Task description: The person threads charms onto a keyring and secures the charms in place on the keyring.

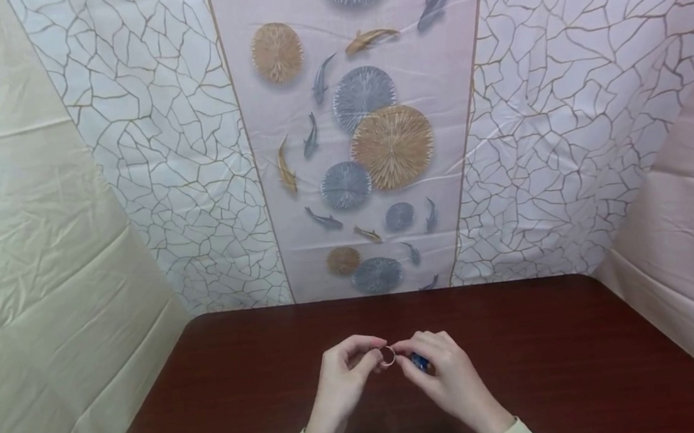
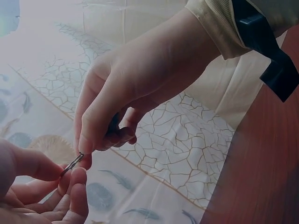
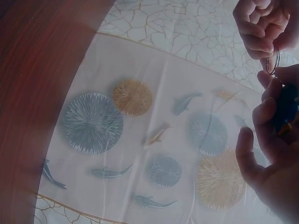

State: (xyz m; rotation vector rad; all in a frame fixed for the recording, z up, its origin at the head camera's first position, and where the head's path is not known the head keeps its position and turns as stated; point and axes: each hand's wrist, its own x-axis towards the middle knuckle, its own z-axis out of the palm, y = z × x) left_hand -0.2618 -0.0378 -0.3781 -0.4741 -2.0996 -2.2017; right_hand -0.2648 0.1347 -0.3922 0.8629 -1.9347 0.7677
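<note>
In the head view, both hands are close together above the table, with a thin metal split ring (image 1: 390,364) between their fingertips. My left hand (image 1: 342,378) pinches the ring from the left. The thumb and forefinger of my right hand (image 1: 446,368) pinch its other side. Tucked inside the right hand's curled fingers is a small blue object (image 1: 420,362); its kind is mostly hidden. Two strands of the ring (image 3: 278,58) show in the right wrist view, and the blue object (image 3: 287,107) has a few orange spots there.
A dark reddish-brown table (image 1: 244,385) lies under the hands. Behind it hangs a cloth (image 1: 385,269) printed with fish and round leaf shapes, and pale cloth (image 1: 75,312) closes in the sides. A black strap (image 2: 261,46) hangs from the right sleeve.
</note>
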